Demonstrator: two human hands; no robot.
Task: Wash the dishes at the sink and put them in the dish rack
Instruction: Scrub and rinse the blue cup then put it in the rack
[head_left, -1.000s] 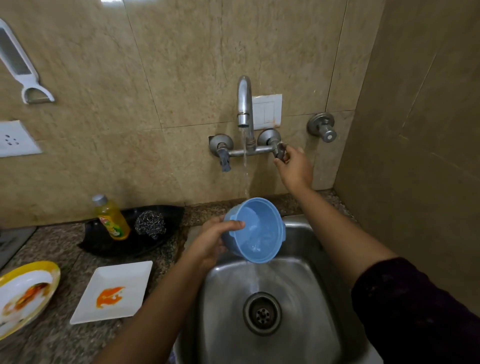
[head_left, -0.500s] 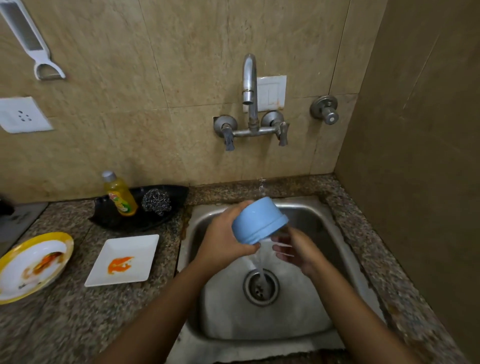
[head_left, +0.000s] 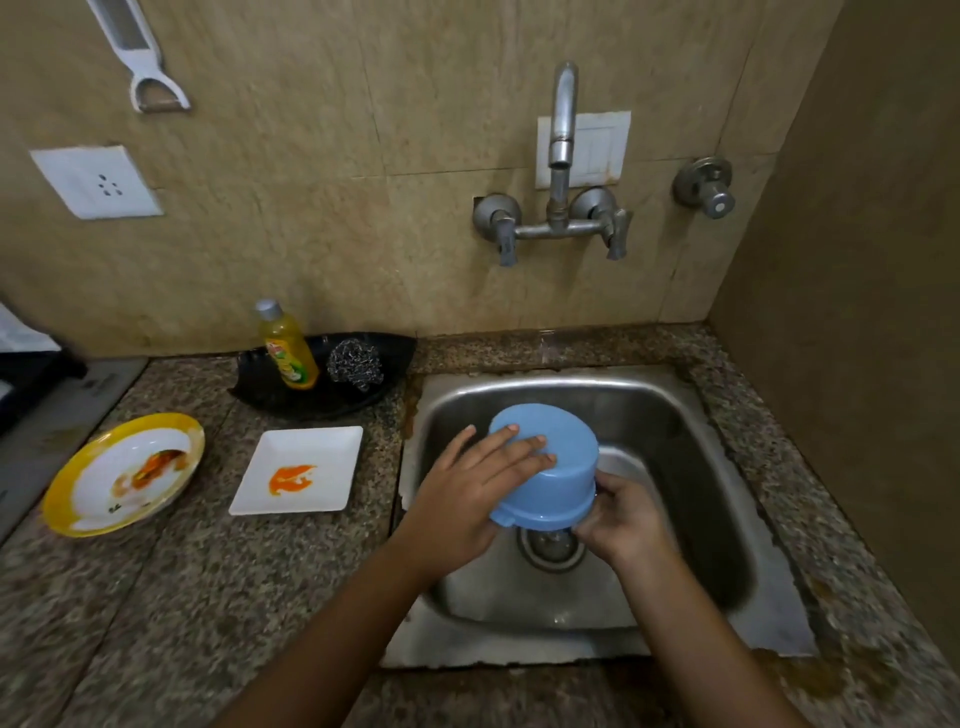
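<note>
Gripping rim of upside-down blue bowl (head_left: 569, 457) with curled right hand (head_left: 621, 522), left hand (head_left: 467, 493) lying flat-fingered across its base, over sink (head_left: 524, 385).

Head view: bowl inverted over sink

Blue bowl (head_left: 558, 483) upside down above the sink (head_left: 675, 410), over the drain (head_left: 551, 548). Left hand (head_left: 467, 499) flat on its side, fingers (head_left: 519, 449) straight across the base. Right hand (head_left: 623, 519) grips the rim from below. Left of the sink on the counter (head_left: 218, 597): white square plate (head_left: 311, 452) with orange smear, then yellow-rimmed plate (head_left: 67, 499) near the left edge. At the back edge, black tray (head_left: 311, 402) holds soap bottle (head_left: 288, 348) and steel scrubber (head_left: 355, 364). Tap (head_left: 563, 130) on the wall above
</note>
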